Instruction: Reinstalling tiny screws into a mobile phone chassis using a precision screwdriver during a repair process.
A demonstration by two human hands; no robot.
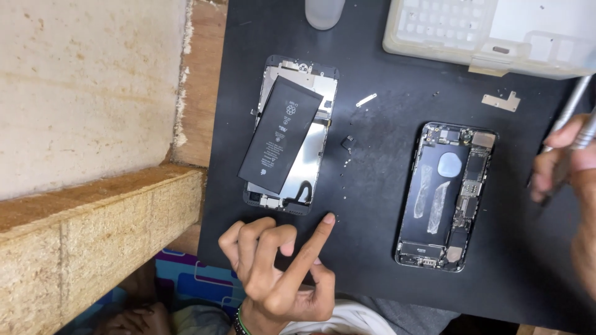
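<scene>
On the black mat [372, 186]: opened phone housing [444, 195], holding circuit boards.
Left hand [279, 273] empty, forefinger extended; right hand [568, 161] grips a metal tool [574, 99]; compartment tray [484, 34] contents indiscernible.

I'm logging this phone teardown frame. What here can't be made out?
- Right hand: cut off by the right edge, head view; its silver tool is blurred.
- Tiny screws on the black mat: too small.
- Translucent plastic parts tray: cropped by the top edge.

Phone-repair bench, black mat [372, 248], opened phone [444, 195] on mat, battery [280, 133] left of phone, parts tray [484, 31] above phone, wood ledge [99, 236] far left
</scene>
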